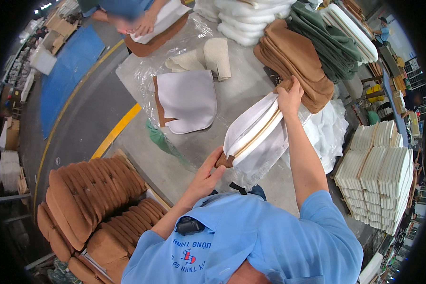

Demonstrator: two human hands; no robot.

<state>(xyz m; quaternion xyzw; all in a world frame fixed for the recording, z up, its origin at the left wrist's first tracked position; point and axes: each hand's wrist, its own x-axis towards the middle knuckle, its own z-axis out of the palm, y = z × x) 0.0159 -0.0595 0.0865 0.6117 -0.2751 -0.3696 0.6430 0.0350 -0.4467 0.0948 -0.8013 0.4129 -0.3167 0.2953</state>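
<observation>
In front of me a white foam cushion (258, 135) stands on its edge, a thin tan board line running along it. Brown fabric wraps its near left corner and shows at its far right end. My left hand (207, 174) grips the near brown corner, thumb and fingers on either side. At the far end my right hand (290, 98) is closed on the brown fabric and the cushion's end. To the left on the plastic-covered table (175, 150) lies a flat white-backed cover piece (187, 99) with brown edges. Beyond it rests a folded beige cloth (206, 57).
Piles of brown covers (296, 59), dark green covers (324, 40) and white padding (251, 21) line the table's far side. Brown cushions (92, 194) fill a rack at lower left; white pads (374, 170) are stacked at right. Across the table a co-worker's hand (146, 22) touches another piece.
</observation>
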